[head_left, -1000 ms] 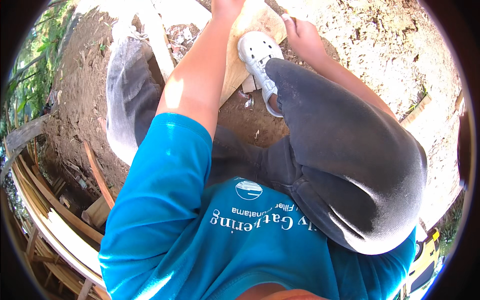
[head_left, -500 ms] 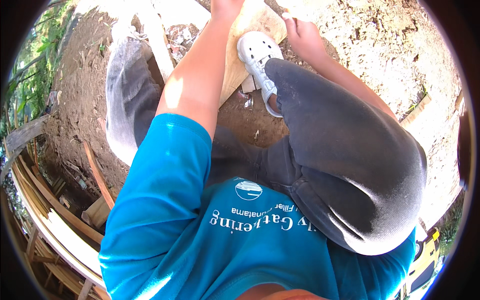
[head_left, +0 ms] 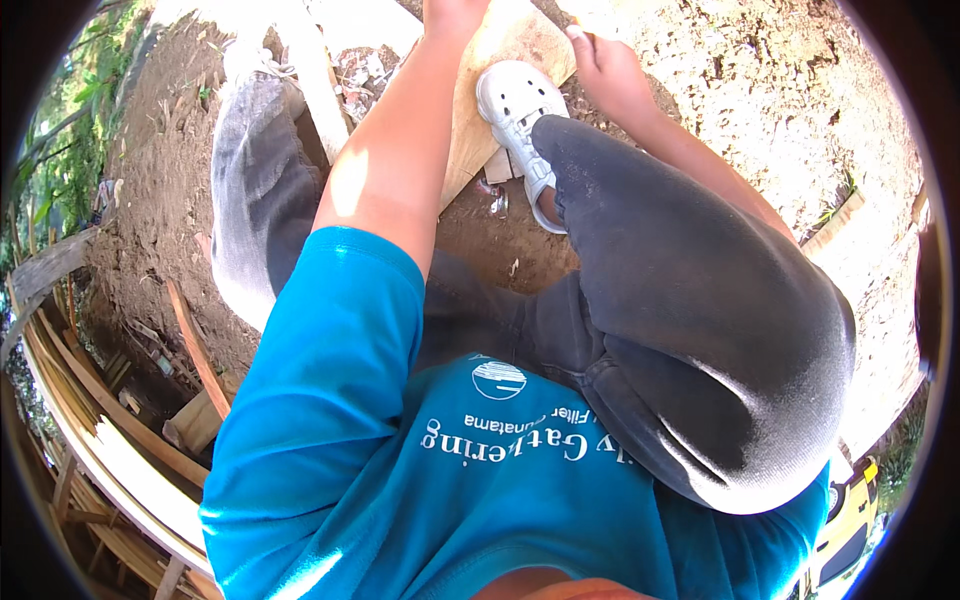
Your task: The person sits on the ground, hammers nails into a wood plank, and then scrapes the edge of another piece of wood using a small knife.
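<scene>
My left arm reaches up past the top edge, so only the base of my left hand (head_left: 455, 14) shows; its fingers are out of view. Below it lies a pale wooden board (head_left: 480, 125) on the dirt, partly hidden by my forearm. A white clog (head_left: 520, 95) on my right foot presses on the board's right side. Beside the board's right corner, my right hand (head_left: 612, 78) is closed with the thumb extended along the top. A small orange bit shows at its fingertips, but what it grips is too cut off to name.
Another pale plank (head_left: 315, 85) lies left of my forearm, with light litter (head_left: 362, 75) beside it. Long timber strips (head_left: 135, 480) are stacked at lower left. A reddish wood strip (head_left: 195, 345) leans nearby. A yellow vehicle (head_left: 845, 525) stands at lower right.
My right hand has shifted very slightly to the right and down. My left arm and the board look almost unmoved.
</scene>
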`<action>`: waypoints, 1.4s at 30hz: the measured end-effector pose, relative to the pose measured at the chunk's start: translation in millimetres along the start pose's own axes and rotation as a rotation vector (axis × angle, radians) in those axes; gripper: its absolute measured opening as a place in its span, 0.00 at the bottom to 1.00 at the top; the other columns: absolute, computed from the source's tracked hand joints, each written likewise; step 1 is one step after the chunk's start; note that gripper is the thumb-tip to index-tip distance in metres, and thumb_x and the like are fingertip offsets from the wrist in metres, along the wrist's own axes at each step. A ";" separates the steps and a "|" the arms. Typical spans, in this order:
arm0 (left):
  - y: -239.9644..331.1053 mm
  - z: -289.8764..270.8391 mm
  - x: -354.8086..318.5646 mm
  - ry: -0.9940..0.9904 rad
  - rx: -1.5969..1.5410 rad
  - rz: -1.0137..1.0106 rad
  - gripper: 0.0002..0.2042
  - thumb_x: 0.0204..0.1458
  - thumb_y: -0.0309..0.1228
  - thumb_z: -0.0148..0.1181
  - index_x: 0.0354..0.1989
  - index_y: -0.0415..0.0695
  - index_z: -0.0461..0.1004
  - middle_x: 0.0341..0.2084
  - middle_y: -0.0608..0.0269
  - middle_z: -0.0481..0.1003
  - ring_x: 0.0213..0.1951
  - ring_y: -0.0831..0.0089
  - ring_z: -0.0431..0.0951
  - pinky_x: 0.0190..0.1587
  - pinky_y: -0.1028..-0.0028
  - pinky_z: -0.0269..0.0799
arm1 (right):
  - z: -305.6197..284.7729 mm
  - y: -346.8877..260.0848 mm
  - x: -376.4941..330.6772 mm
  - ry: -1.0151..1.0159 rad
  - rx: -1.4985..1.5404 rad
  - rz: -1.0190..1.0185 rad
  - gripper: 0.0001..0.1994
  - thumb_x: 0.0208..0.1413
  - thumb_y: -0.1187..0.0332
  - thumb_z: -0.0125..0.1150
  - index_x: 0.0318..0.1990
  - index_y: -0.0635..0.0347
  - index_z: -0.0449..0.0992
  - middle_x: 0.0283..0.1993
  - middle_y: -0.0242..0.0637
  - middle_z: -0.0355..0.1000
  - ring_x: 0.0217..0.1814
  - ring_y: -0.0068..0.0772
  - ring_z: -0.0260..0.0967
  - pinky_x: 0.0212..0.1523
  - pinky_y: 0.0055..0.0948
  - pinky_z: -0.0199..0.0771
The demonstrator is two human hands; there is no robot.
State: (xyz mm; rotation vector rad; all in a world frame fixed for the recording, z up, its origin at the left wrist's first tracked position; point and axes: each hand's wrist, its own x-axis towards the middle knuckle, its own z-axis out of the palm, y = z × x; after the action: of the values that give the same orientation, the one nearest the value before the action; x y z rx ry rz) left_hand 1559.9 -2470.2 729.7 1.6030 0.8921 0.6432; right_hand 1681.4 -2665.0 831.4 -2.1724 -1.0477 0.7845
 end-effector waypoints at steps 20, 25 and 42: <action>34.4 -70.6 -154.4 -0.325 1.205 -0.351 0.50 0.59 0.64 0.48 0.77 0.38 0.35 0.67 0.36 0.61 0.74 0.41 0.47 0.73 0.43 0.40 | -1.5 -4.2 -10.0 0.013 0.057 0.067 0.21 0.71 0.54 0.49 0.38 0.66 0.76 0.22 0.42 0.69 0.23 0.33 0.67 0.29 0.37 0.66; 40.1 -68.9 -150.1 -0.352 1.184 -0.344 0.51 0.59 0.63 0.49 0.77 0.38 0.34 0.63 0.39 0.68 0.72 0.40 0.52 0.73 0.42 0.40 | 13.8 9.1 5.0 0.048 -0.059 -0.038 0.24 0.70 0.52 0.48 0.33 0.68 0.76 0.18 0.44 0.69 0.20 0.38 0.67 0.27 0.40 0.66; 27.4 -68.7 -152.1 -0.415 1.120 -0.420 0.50 0.61 0.64 0.45 0.77 0.39 0.32 0.65 0.35 0.64 0.71 0.37 0.52 0.71 0.38 0.35 | 16.3 6.6 -7.0 0.142 0.001 -0.048 0.23 0.70 0.55 0.51 0.32 0.69 0.76 0.17 0.40 0.66 0.21 0.29 0.62 0.26 0.38 0.64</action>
State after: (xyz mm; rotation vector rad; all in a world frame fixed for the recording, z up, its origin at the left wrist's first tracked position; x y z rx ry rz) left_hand 1425.0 -2559.1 779.5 2.2693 1.3045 -0.6096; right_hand 1669.2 -2670.0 817.9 -2.1590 -1.0232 0.5997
